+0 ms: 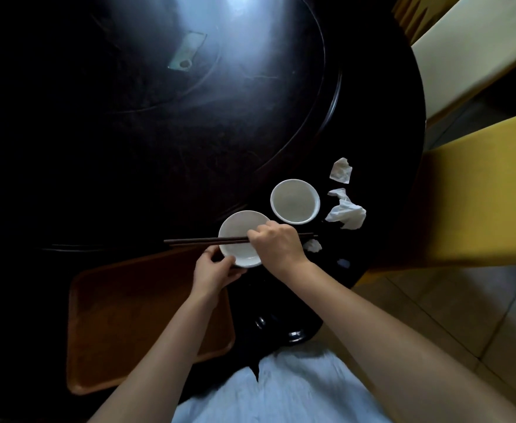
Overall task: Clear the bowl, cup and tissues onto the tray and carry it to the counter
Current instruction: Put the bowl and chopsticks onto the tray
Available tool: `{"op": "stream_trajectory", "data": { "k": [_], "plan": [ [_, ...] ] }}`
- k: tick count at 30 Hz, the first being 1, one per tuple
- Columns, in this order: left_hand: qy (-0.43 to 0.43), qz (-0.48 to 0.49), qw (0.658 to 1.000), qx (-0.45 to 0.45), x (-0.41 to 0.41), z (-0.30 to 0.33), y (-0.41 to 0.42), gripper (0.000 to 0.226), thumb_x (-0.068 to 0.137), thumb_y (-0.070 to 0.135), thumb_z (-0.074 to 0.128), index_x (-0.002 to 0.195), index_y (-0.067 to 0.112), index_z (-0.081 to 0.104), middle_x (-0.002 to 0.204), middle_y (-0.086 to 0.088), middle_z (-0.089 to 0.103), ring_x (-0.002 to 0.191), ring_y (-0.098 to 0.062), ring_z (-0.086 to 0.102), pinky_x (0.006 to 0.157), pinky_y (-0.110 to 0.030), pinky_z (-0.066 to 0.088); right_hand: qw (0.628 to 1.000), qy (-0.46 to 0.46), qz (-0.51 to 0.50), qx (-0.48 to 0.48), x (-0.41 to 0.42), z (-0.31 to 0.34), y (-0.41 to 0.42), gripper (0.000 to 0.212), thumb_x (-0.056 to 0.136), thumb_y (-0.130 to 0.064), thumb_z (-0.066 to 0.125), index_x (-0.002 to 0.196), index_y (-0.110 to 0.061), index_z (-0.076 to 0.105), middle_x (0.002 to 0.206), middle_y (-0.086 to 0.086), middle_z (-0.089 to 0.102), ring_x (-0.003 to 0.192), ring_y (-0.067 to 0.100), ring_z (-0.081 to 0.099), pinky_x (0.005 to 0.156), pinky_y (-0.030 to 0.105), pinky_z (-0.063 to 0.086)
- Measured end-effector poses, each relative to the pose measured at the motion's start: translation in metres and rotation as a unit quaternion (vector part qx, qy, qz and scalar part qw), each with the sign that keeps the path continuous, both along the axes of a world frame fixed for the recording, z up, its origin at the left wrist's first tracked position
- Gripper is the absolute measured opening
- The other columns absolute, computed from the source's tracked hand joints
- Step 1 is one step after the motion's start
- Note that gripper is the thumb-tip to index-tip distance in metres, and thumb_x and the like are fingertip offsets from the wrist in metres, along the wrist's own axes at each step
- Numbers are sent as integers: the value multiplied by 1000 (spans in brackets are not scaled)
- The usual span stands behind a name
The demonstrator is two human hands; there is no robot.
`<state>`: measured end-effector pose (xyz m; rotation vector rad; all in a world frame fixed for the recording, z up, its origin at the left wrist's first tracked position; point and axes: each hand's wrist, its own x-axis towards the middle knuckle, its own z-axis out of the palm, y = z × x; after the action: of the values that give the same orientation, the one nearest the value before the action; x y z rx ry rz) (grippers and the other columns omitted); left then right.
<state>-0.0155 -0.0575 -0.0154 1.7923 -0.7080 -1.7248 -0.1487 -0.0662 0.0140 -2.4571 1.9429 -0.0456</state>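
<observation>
Spreading across most of the view: a dark round table, with a brown tray lying at its near edge. Gripping the near rim of the white bowl just past the tray's far right corner: the left hand, fingers clamped; pinching dark chopsticks across that bowl: the right hand, fingers closed together. Sitting just beyond the bowl: a white cup, with crumpled tissues lying beside it toward the table's right edge.

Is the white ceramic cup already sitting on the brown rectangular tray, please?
No, the white ceramic cup stands on the dark round table, right of the brown rectangular tray, which holds nothing.
</observation>
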Motion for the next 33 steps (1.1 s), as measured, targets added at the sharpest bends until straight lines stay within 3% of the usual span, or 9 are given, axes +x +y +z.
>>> {"op": "stream_trajectory", "data": {
  "k": [4,7,10,14,19,27,33],
  "plan": [
    [14,-20,1000,-18,33,13,8,42,85,-1,50,125,11,48,109,-20,62,81,-29,69,64,-26,59,996,-43,-70,-45,10,8,12,24,41,-9,79,49,-18,58,42,-2,54,41,19,54,35,18,28],
    [20,-35,999,-22,66,21,17,44,84,0,53,126,13,48,102,-20,65,83,-28,70,64,-26,59,984,-113,-122,-60,25,13,30,14,60,-13,77,66,-22,68,52,-1,61,51,22,61,37,24,40],
    [13,-44,999,-29,104,27,28,44,83,1,53,125,14,50,95,-14,68,79,-25,72,71,-31,59,968,-192,-160,-11,44,23,48,17,78,-21,66,94,-25,70,76,1,72,76,26,67,56,35,52],
    [-10,-12,999,-30,163,23,46,44,84,0,52,125,14,50,94,-8,66,75,-21,72,70,-30,59,956,-212,-194,52,67,26,63,28,87,-26,58,113,-25,65,102,1,72,99,22,65,77,38,53],
    [-13,24,999,-21,220,14,59,47,85,1,51,131,13,47,103,-9,64,88,-27,68,68,-26,59,954,-197,-211,85,97,18,68,29,88,-29,56,117,-29,62,108,-2,71,101,18,64,79,34,52],
    [-15,32,999,-10,265,-4,61,49,85,-1,50,131,12,47,94,-10,65,88,-31,68,69,-29,59,962,-168,-199,86,139,7,55,29,89,-26,55,117,-26,63,110,-4,70,103,17,64,79,32,53],
    [-3,-4,1000,-9,275,-13,62,49,86,3,52,134,16,44,96,-10,67,89,-30,68,68,-26,58,984,-66,-133,95,158,-4,40,28,91,-17,48,114,-24,64,104,2,70,100,22,63,73,35,53]
  ]
}}
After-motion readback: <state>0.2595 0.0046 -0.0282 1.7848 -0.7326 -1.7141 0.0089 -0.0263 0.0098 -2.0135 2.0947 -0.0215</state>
